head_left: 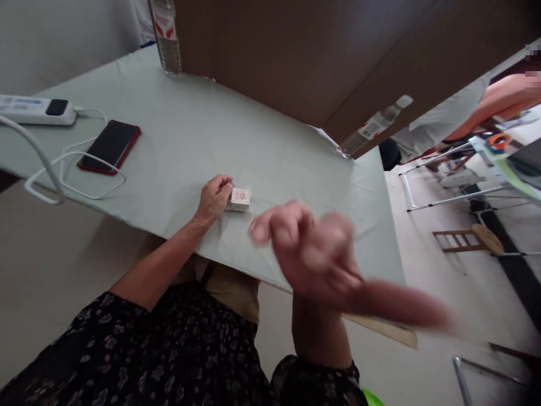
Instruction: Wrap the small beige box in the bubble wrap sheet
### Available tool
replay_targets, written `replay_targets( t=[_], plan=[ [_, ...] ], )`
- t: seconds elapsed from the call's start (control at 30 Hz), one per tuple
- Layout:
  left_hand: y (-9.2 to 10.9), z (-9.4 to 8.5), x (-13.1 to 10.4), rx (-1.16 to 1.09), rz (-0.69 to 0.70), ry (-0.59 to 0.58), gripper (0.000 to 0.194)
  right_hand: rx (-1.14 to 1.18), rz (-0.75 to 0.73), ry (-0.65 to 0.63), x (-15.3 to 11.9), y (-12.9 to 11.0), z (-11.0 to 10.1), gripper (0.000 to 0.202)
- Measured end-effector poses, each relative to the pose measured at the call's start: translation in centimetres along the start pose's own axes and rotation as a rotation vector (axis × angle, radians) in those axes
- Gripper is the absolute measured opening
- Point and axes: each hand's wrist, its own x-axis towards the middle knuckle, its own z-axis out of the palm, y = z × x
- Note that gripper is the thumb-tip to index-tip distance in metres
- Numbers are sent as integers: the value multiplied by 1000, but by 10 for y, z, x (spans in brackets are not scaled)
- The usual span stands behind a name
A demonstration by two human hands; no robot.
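My left hand (215, 197) lies on the table with its fingers curled against the left side of a small white packet (240, 197). The packet has red print on top and what looks like clear wrapping around it; its left end is hidden by the fingers. Raised close to the camera, my right hand (315, 248) is blurred by motion. One digit stretches far out to the right while the other fingers are loosely bent, and nothing shows in them.
A pale green cloth covers the table (203, 129). A phone (110, 146), white cable (61, 169) and power strip (36, 110) lie left. Plastic bottles (169, 45) (376, 125) stand by a brown board (270, 56). Right are a wooden stool (486, 239) and a person's orange clothing (494, 104).
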Motion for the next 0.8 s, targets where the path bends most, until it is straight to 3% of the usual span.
replay_targets(
  t=[0.07,0.2,0.3,0.5,0.63,0.73,0.8],
  plan=[
    [-1,-1,-1,-11,-4,-26,34,100,79,88,20,23,15,25],
    [-10,-2,-5,46,53,-62,58,10,113,-8,41,90,46,20],
    [-18,-3,-10,102,118,-87,63,-186,73,-91,45,121,61,19],
    [-24,-1,-12,190,218,-73,62,-532,3,-228,56,112,60,22],
    [-24,1,-11,170,263,-82,66,-685,-133,-284,67,101,59,23],
    [-23,2,-12,156,262,-84,65,-746,-212,-294,73,101,64,27],
    [-22,4,-13,162,265,-80,65,-738,-188,-248,76,104,67,24]
  ],
)
